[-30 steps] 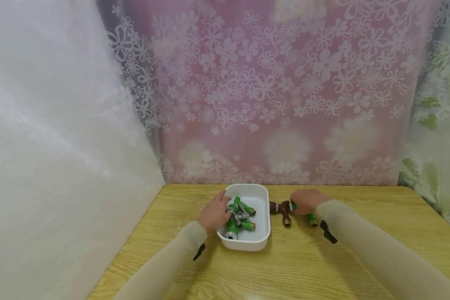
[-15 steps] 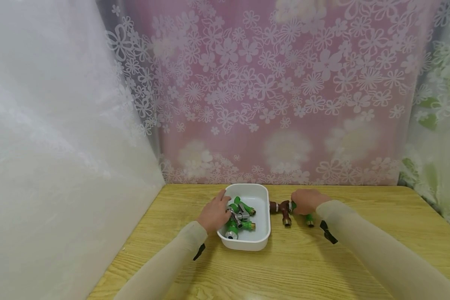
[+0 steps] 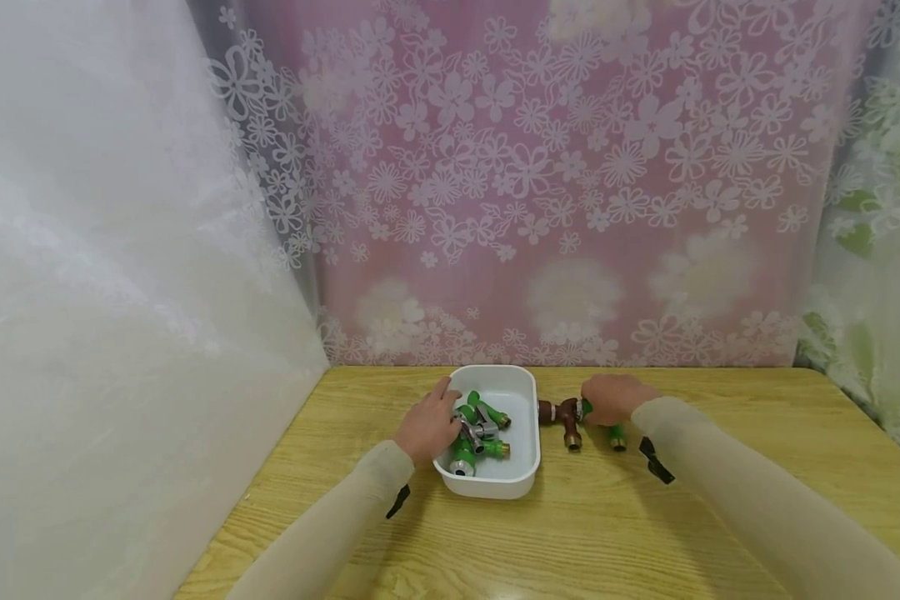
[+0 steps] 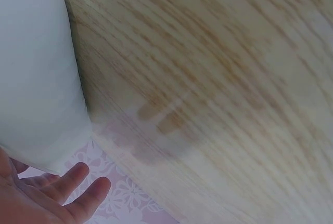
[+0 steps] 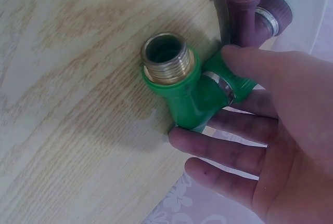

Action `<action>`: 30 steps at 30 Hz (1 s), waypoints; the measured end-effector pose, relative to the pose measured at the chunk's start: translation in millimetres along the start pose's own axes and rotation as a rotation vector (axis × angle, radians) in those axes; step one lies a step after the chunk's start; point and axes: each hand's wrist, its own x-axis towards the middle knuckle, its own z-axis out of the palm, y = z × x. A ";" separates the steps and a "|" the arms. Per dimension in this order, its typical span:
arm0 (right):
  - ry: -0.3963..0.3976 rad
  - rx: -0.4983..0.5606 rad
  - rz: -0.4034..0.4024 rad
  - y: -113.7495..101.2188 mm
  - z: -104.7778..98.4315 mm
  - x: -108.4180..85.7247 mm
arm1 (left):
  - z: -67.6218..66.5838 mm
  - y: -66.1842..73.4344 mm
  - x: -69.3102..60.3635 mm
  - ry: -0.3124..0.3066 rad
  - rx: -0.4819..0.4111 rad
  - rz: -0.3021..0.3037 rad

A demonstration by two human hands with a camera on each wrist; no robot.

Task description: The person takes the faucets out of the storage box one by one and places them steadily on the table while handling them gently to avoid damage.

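In the head view, my left hand [image 3: 424,429] rests over the left rim of a white plastic basin [image 3: 523,454]. Two of its fingers extend loosely outside the wall in the left wrist view. Inside the basin lie several green pipe fittings [image 3: 462,456], some with chrome levers [image 3: 486,431]. My right hand [image 3: 613,400] grips a green branched pipe fitting [image 5: 193,102] on the table, thumb on its knob end, fingers behind it. Its brass threaded mouth faces the right wrist camera. Between this fitting and the basin lies a brown pipe fitting [image 3: 569,414] with a brass end.
The wood-grain table [image 3: 450,550] carries everything. A pink flowered curtain [image 3: 495,208] hangs along its back edge. White sheeting [image 3: 135,250] stands on the left, and a leaf-patterned curtain [image 3: 870,275] on the right.
The green fitting's brass end under my right hand has shifted slightly left. My left hand, the basin and the brown fitting stay in place.
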 end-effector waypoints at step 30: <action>0.038 -0.020 -0.015 -10.3 -14.9 -1.9 | -1.4 -0.3 -0.2 -0.006 -0.023 -0.003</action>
